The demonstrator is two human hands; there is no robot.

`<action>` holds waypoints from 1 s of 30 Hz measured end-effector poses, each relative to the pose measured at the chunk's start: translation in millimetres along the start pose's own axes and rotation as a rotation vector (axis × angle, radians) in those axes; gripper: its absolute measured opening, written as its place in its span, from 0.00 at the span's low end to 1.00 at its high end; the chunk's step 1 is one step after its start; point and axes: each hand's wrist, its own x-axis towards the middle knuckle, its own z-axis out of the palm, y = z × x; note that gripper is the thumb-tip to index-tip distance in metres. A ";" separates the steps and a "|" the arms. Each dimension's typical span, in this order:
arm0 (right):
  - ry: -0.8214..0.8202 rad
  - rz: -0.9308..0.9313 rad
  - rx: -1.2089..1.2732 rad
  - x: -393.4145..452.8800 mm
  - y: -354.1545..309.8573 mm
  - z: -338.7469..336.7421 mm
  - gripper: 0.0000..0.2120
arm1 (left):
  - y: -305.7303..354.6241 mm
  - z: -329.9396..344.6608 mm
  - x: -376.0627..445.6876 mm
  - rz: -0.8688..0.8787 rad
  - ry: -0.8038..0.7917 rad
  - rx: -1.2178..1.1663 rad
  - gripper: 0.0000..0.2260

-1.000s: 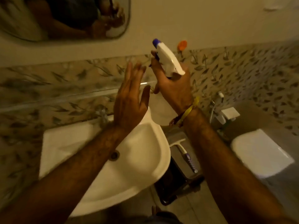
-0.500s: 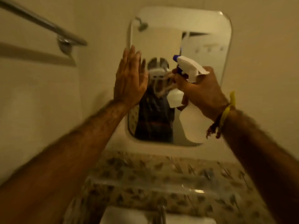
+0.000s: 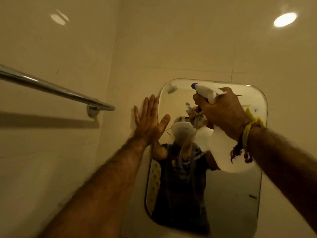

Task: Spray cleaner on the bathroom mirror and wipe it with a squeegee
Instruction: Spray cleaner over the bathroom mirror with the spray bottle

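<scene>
The spray bottle (image 3: 221,148) hangs in front of the mirror (image 3: 240,194), its white head and purple nozzle poking out above the right hand (image 3: 221,114), whose fingers are wrapped around the neck and trigger. The nozzle points at the upper part of the glass, where wet streaks run down past the fingertips. A yellow band (image 3: 247,133) circles that wrist. The left hand (image 3: 149,121) is spread flat and wide, fingers together, on the wall at the mirror's left edge. Further left of those fingers juts a metal towel bar (image 3: 56,91).
</scene>
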 end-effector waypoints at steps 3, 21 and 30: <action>-0.027 0.009 0.009 -5.8 4.5 3.9 0.21 | -6.1 -0.1 4.3 0.018 -0.017 0.005 0.37; 0.117 0.068 -0.077 -32.0 5.2 -26.9 0.11 | 22.5 -27.2 -1.6 -0.151 -0.328 0.030 0.44; 0.344 0.196 -0.074 -29.1 27.5 -58.6 0.13 | 38.0 -43.3 -21.1 -0.217 -0.511 0.049 0.55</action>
